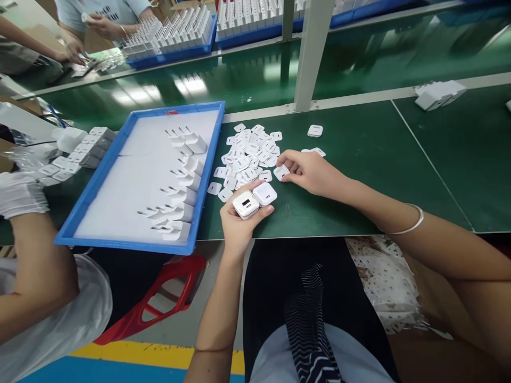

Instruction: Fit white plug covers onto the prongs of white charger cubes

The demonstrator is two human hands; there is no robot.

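My left hand [239,226] is closed around two white plug chargers, held side by side near the table edge. The left charger [245,204] shows a dark opening in its end face. On the other charger [265,194] the end face is white with a small slot. Thumb and fingertips of my right hand [309,173] pinch a small white square cover plate [281,172] at the right side of a loose pile of similar cover plates [247,154]. More plates lie partly behind my right hand, and a small stack of plates [315,131] sits beyond it.
Left of the pile stands a blue-rimmed tray [209,175] with several pronged chargers along its right side. A co-worker's gloved hand [19,194] is at far left. A white post [313,58] rises behind the table; white blocks [439,94] lie at back right. Other people work across the line.
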